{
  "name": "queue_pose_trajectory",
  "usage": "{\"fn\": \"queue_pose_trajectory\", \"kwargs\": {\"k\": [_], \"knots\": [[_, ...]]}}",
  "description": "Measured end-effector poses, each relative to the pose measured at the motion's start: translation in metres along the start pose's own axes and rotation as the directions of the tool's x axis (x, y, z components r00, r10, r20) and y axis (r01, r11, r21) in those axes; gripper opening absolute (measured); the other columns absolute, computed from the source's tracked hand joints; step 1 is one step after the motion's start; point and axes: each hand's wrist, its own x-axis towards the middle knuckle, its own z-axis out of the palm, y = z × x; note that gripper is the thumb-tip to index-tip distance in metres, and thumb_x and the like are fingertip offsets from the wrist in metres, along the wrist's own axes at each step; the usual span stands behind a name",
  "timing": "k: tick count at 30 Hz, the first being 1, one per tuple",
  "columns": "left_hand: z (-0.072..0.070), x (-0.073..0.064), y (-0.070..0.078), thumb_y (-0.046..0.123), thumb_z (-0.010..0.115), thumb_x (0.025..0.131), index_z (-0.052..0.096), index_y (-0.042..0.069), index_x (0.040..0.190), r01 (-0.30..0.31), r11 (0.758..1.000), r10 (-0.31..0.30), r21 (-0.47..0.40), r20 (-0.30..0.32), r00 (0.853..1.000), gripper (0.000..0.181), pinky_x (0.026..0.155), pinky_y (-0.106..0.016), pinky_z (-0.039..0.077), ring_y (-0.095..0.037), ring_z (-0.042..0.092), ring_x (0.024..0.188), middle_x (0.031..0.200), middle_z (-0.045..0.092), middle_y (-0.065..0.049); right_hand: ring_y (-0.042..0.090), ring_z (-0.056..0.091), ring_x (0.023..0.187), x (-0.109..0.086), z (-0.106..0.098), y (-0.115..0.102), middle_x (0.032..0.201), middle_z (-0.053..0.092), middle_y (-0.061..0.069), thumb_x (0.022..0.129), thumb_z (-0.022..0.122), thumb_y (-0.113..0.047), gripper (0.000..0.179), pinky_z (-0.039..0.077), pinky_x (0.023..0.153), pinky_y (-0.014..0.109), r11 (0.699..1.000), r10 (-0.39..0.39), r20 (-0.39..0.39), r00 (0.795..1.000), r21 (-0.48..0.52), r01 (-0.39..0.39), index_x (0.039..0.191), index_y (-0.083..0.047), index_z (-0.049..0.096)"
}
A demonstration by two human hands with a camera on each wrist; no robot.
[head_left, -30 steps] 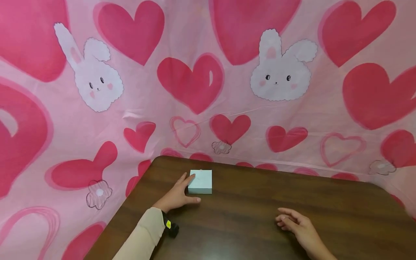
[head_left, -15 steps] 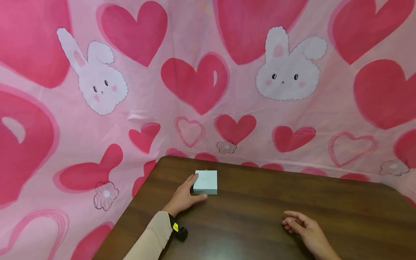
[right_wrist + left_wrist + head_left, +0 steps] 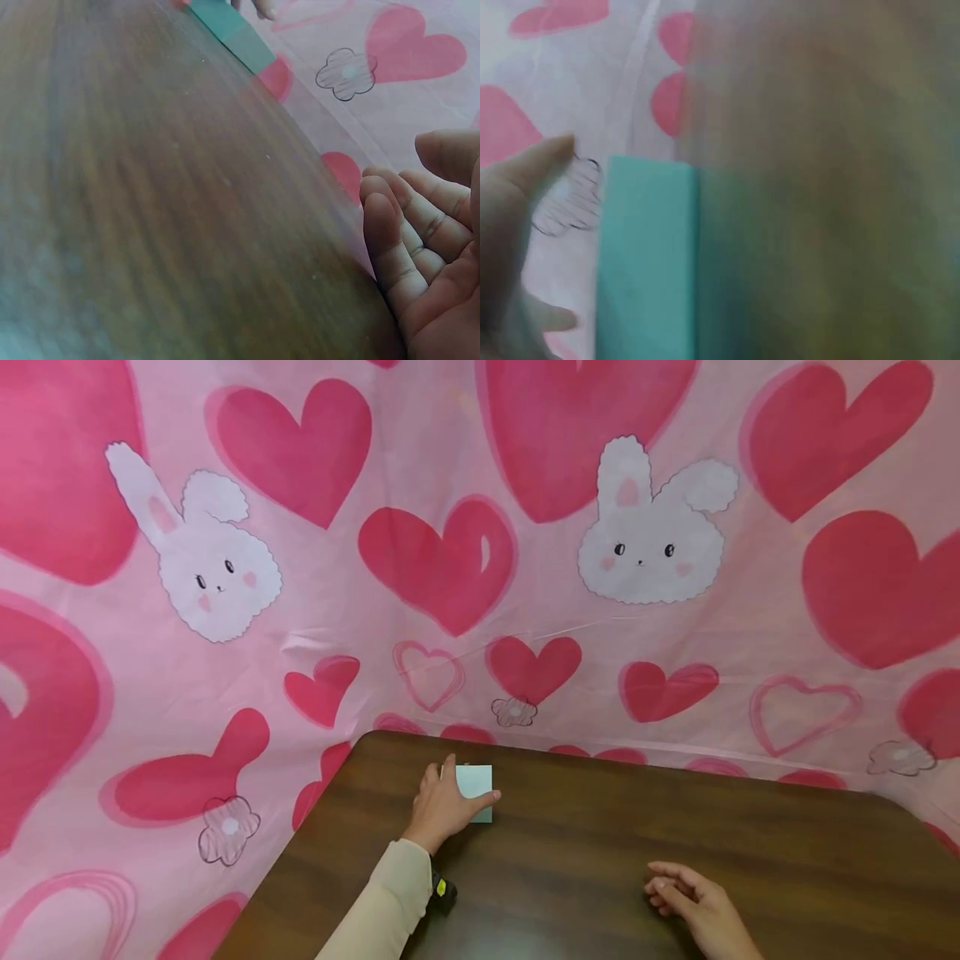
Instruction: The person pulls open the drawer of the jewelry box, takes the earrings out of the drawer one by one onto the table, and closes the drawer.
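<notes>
A small pale teal box point(image 3: 477, 779) sits near the far left part of the brown table. My left hand point(image 3: 444, 803) is over its left and near sides, with fingers spread and the thumb reaching across its front. In the left wrist view, the teal box point(image 3: 645, 255) stands beside the thumb and a finger, which look apart from it; the other fingers are out of sight. My right hand point(image 3: 696, 900) is low over the right part of the table, its fingers loosely bent. Nothing lies in the right hand point(image 3: 431, 247) in the right wrist view.
The dark wooden table point(image 3: 600, 827) has rounded far corners. Behind and left of it hangs a pink cloth point(image 3: 540, 610) with hearts and rabbit faces, close to the table's edges. A black wrist camera point(image 3: 443, 893) is strapped at the left cuff.
My left hand has moved forward and right, from beside the box to over it, now covering its left part. The right hand stays about where it was. The head view has shifted slightly.
</notes>
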Motion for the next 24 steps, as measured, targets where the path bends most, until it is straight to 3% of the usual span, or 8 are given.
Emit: {"fn": "queue_pose_trajectory", "kwargs": {"k": [7, 15, 24], "knots": [[-0.010, -0.001, 0.012, 0.069, 0.075, 0.066, 0.038, 0.005, 0.146, -0.030, 0.989, 0.026, 0.146, 0.024, 0.999, 0.109, 0.094, -0.062, 0.038, -0.042, 0.045, 0.118, 0.133, 0.045, -0.024, 0.017, 0.066, 0.079, 0.000, 0.002, 0.001, 0.092, 0.068, 0.014, 0.100, 0.054, -0.005, 0.034, 0.055, 0.068, 0.032, 0.999, -0.030, -0.015, 0.999, 0.042, 0.030, 0.123, 0.020, 0.050], [-0.008, -0.004, 0.009, 0.064, 0.077, 0.067, 0.037, -0.001, 0.143, -0.019, 0.986, 0.009, 0.165, 0.059, 0.998, 0.108, 0.092, -0.060, 0.039, -0.041, 0.047, 0.113, 0.125, 0.050, -0.022, 0.017, 0.066, 0.080, 0.000, 0.000, -0.003, 0.093, 0.068, 0.017, 0.099, 0.054, -0.005, 0.035, 0.055, 0.068, 0.031, 0.999, -0.032, -0.011, 0.999, 0.041, 0.032, 0.123, 0.020, 0.050], [-0.015, 0.000, 0.014, 0.061, 0.080, 0.066, 0.036, -0.007, 0.142, -0.056, 0.979, 0.041, 0.194, 0.083, 0.996, 0.111, 0.091, -0.058, 0.041, -0.040, 0.048, 0.108, 0.119, 0.051, -0.024, 0.017, 0.066, 0.082, 0.001, -0.007, -0.004, 0.097, 0.068, 0.016, 0.100, 0.053, -0.007, 0.037, 0.055, 0.070, 0.032, 0.998, -0.022, 0.036, 0.999, 0.051, 0.020, 0.125, 0.021, 0.048]]}}
